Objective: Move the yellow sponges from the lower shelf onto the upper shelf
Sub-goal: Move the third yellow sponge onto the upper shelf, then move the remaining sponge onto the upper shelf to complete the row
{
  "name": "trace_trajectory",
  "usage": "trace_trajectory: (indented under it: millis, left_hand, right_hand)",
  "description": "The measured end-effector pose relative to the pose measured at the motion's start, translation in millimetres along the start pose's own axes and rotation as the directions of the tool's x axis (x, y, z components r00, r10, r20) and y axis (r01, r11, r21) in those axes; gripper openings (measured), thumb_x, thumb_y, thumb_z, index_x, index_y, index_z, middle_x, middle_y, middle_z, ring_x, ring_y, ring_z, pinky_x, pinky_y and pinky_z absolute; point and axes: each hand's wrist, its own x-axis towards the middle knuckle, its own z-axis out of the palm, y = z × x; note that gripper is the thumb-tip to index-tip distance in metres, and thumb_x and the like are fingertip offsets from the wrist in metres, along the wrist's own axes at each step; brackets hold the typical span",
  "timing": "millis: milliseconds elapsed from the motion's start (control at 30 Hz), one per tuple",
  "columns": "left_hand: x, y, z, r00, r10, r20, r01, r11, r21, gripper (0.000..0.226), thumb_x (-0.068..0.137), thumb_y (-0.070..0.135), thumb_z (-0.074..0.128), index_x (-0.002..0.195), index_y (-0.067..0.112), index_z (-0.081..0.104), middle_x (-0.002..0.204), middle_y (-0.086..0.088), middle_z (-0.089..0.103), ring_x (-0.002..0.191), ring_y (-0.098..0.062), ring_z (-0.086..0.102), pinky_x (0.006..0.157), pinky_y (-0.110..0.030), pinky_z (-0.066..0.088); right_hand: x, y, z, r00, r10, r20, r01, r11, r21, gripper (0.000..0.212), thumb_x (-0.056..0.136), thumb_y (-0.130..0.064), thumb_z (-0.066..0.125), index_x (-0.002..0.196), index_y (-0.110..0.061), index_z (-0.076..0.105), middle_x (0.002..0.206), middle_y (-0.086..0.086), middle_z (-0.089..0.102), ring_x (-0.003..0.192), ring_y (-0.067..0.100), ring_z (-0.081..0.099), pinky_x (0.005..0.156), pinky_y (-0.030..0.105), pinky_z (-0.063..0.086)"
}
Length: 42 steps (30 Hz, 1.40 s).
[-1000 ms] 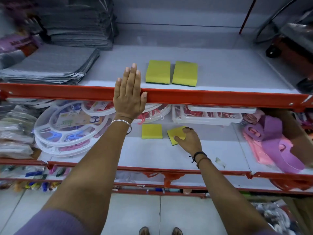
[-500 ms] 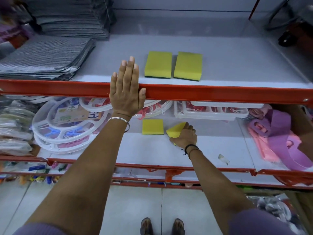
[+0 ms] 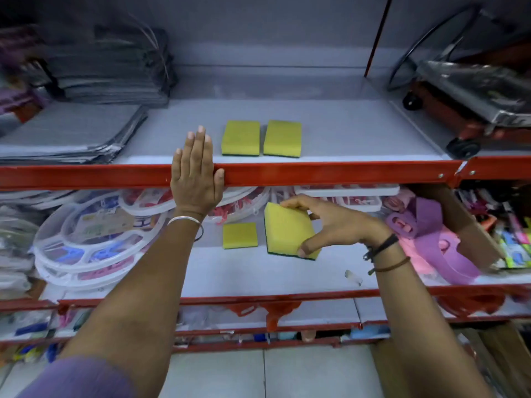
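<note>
Two yellow sponges with green undersides lie side by side on the upper shelf [image 3: 344,130], one on the left [image 3: 240,137] and one on the right [image 3: 282,138]. My right hand [image 3: 330,222] grips a third yellow sponge [image 3: 287,229], tilted and lifted off the lower shelf [image 3: 258,271] in front of the red rail. A fourth sponge [image 3: 240,235] lies flat on the lower shelf just left of it. My left hand [image 3: 195,173] rests flat with fingers together on the red front rail [image 3: 344,173] of the upper shelf, holding nothing.
Stacks of grey folded mats [image 3: 71,130] fill the upper shelf's left side; a red wheeled trolley [image 3: 459,110] sits at its right. On the lower shelf, white round plastic hanger racks [image 3: 86,239] are at left, purple and pink plastic items [image 3: 431,242] at right.
My right hand has closed on the sponge and lifted it up and forward off the lower shelf, tilting it. The left hand has stayed on the rail.
</note>
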Motion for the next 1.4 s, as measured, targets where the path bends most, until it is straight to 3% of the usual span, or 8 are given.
trace_trajectory:
  millis: [200,367,600,700,833,1000,1167,1400]
  left_hand:
    - [3,0,-6,0.999,0.001,0.05,0.001,0.999,-0.039,0.057,0.097,0.036,0.021,0.146,0.008,0.021,0.149,-0.012,0.034,0.146,-0.015,0.005,0.119,-0.033,0.006]
    - [3,0,-7,0.999,0.013,0.034,-0.011,0.999,-0.049,0.057,0.097,0.038,0.018,0.147,0.01,0.018,0.158,-0.004,0.009,0.146,-0.015,0.004,0.118,-0.033,0.008]
    - [3,-2,-1,0.999,0.039,-0.01,-0.039,0.998,-0.04,0.057,0.096,0.038,0.019,0.146,0.009,0.022,0.159,0.0,0.002,0.146,-0.017,0.008,0.118,-0.034,0.007]
    - [3,-2,0,0.999,0.041,-0.02,-0.042,0.998,-0.035,0.057,0.096,0.038,0.019,0.145,0.008,0.024,0.159,0.0,0.004,0.146,-0.017,0.009,0.118,-0.034,0.008]
    - [2,-2,1,0.998,0.044,-0.032,-0.046,0.998,-0.038,0.057,0.097,0.038,0.018,0.145,0.008,0.025,0.158,0.0,0.005,0.146,-0.018,0.01,0.118,-0.035,0.008]
    - [2,-2,3,0.997,0.05,-0.058,-0.052,0.998,-0.036,0.058,0.097,0.038,0.018,0.147,0.009,0.02,0.158,0.0,0.006,0.146,-0.018,0.011,0.119,-0.034,0.008]
    - [1,-1,5,0.994,0.063,-0.087,-0.065,0.998,-0.014,0.056,0.097,0.037,0.019,0.145,0.009,0.024,0.158,-0.003,0.01,0.145,-0.018,0.012,0.119,-0.034,0.01]
    - [-2,-2,9,0.992,0.064,-0.106,-0.065,0.998,-0.003,0.054,0.096,0.036,0.019,0.142,0.009,0.027,0.144,-0.008,0.036,0.145,-0.016,0.011,0.118,-0.034,0.012]
  right_hand:
    - [-23,-36,-75,0.958,-0.175,-0.226,0.153,0.982,-0.112,0.094,0.05,-0.045,0.074,0.136,-0.029,0.039,0.132,-0.017,0.044,0.115,-0.001,0.045,0.096,0.006,0.035]
    - [8,-18,-127,0.881,-0.077,-0.468,-0.029,0.976,-0.215,0.082,0.068,-0.015,0.077,0.138,-0.021,0.035,0.14,-0.001,0.041,0.126,0.018,0.041,0.091,0.024,0.034]
    - [52,17,-139,0.891,0.16,-0.426,-0.284,0.926,-0.247,0.071,0.077,-0.022,0.065,0.139,-0.025,0.031,0.136,0.006,0.047,0.105,0.024,0.049,0.084,0.033,0.042]
    - [58,22,-137,0.909,0.168,-0.382,-0.288,0.916,-0.28,0.074,0.08,-0.021,0.061,0.144,-0.025,0.025,0.153,0.001,0.032,0.121,0.024,0.046,0.095,0.03,0.04]
    - [46,3,-120,0.832,-0.044,-0.553,-0.111,0.963,-0.244,0.073,0.078,-0.018,0.067,0.143,-0.019,0.033,0.15,0.004,0.037,0.136,0.021,0.038,0.103,0.027,0.033]
    - [22,-36,-55,0.688,-0.408,-0.6,0.351,0.911,-0.217,0.046,0.075,-0.007,0.066,0.12,-0.01,0.055,0.118,0.003,0.064,0.103,0.011,0.063,0.093,0.021,0.046]
    - [30,-31,19,0.798,-0.417,-0.435,0.456,0.89,-0.017,0.039,0.077,-0.002,0.063,0.114,-0.014,0.06,0.101,0.003,0.07,0.091,0.012,0.067,0.084,0.018,0.05]
    - [101,49,97,0.966,-0.096,-0.242,0.084,0.995,-0.06,0.036,0.081,-0.022,0.064,0.116,-0.015,0.06,0.107,0.0,0.07,0.096,0.015,0.064,0.089,0.035,0.052]
